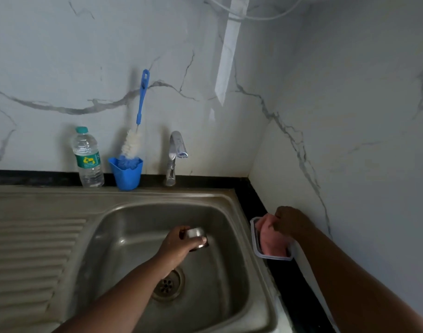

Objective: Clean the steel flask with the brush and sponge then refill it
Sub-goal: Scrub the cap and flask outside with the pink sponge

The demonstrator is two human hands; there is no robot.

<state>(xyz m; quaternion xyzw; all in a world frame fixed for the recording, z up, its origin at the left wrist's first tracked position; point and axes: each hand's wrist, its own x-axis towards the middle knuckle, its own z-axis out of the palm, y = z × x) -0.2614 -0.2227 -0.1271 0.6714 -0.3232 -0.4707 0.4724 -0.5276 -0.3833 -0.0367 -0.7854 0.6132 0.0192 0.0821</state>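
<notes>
Head view: a steel sink [232, 207] fills the lower part of the picture, its ribbed draining board [32, 248] on the left and its basin on the right, with a round drain [168, 283] in the basin floor. A black tabletop [299, 292] runs along the sink's back edge and down its right edge, meeting marble-patterned walls [349, 116] in the far right corner.

The left hand [179, 243] reaches into the basin, near its back wall, with fingers and thumb curled round the steel flask [196, 236]; only a short shiny part of the flask shows past the fingers, and how it stands cannot be told.

The right hand [290, 223] is over the tabletop's right strip, just beside the sink's right rim, fingers curled and pinching a pink sponge [271, 236]. The sponge sits in a clear plastic tray [254, 239] that rests on that strip against the wall.

On the back strip of the tabletop stand, from left to right, a clear water bottle [88, 158] with a teal cap and green label, a blue cup [126, 175] and a chrome tap [175, 155]. The bottle and cup are just beside each other. A bottle brush [139, 116] with a blue handle and white bristles stands head-down in the cup, leaning on the back wall.
</notes>
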